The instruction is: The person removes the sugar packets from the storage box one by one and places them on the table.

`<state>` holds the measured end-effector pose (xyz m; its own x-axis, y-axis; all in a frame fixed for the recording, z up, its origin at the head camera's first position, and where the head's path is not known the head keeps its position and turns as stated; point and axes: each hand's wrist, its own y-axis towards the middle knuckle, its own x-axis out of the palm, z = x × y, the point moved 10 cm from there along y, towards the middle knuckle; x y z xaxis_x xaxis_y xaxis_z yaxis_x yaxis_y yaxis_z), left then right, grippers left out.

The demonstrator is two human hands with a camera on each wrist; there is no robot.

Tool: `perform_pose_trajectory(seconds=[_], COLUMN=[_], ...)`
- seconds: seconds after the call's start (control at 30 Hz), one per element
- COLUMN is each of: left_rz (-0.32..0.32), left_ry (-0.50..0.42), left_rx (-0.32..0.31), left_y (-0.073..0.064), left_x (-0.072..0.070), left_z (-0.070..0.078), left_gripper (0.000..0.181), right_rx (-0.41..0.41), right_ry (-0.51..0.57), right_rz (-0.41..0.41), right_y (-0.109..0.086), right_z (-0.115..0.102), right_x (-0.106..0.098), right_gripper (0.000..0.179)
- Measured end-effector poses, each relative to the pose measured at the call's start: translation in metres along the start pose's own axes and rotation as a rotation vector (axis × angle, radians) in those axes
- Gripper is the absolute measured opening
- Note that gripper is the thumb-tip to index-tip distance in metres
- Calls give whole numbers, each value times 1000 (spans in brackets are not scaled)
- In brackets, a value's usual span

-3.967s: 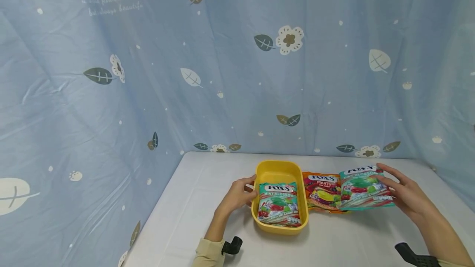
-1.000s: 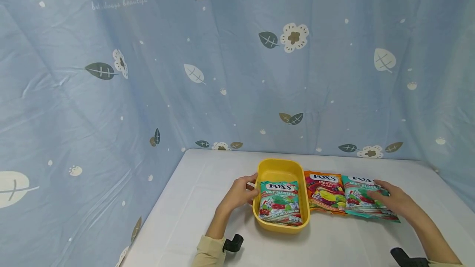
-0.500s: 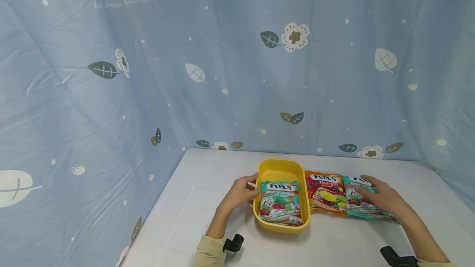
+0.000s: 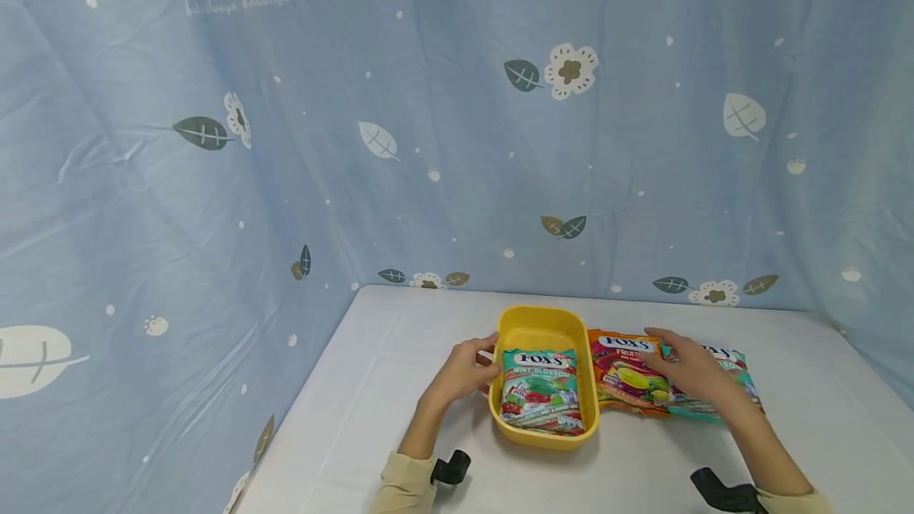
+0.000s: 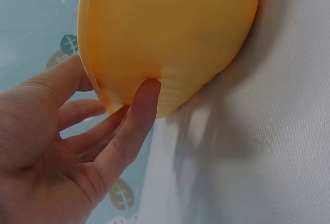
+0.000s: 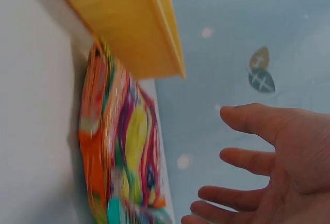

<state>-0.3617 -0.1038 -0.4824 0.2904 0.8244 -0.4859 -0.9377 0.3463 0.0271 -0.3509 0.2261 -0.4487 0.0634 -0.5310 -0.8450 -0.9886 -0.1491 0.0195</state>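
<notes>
A yellow plastic box [image 4: 545,443] stands on the table with a teal bag of Fox's Mint Blossom candy [image 4: 540,391] inside, toward its near end. My left hand [image 4: 462,370] grips the box's left edge; in the left wrist view the thumb [image 5: 147,100] presses the outer wall, with a finger at the rim. My right hand [image 4: 689,367] is over the bags right of the box, fingers spread and holding nothing. Beneath its fingertips lies an orange and red bag of Fox's Fruits candy [image 4: 621,367]. Farther right is a second teal Mint Blossom bag [image 4: 739,371], partly hidden by the hand.
A white cloth covers the table [image 4: 400,347]. Behind it and along the left side hangs a blue curtain [image 4: 457,117] printed with leaves and flowers. The Fruits bag lies right against the box's right wall.
My right hand set the second teal bag down beside the Fruits bag, let it go and moved left over the Fruits bag. The left hand stayed on the box.
</notes>
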Motion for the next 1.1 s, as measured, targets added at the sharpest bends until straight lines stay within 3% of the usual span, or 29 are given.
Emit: perform_pose_trajectory(seconds=[0.8, 1.1], left_rz=[-9, -18], left_ry=[-31, -30], left_rx=[3, 1], left_y=[1, 0], left_x=[0, 2], left_z=[0, 3], left_gripper=[62, 63], right_rx=[-142, -129], right_ry=[54, 113], right_rz=[7, -34], right_y=[2, 7], right_z=[-94, -116], right_x=[28, 42], right_gripper=[63, 62])
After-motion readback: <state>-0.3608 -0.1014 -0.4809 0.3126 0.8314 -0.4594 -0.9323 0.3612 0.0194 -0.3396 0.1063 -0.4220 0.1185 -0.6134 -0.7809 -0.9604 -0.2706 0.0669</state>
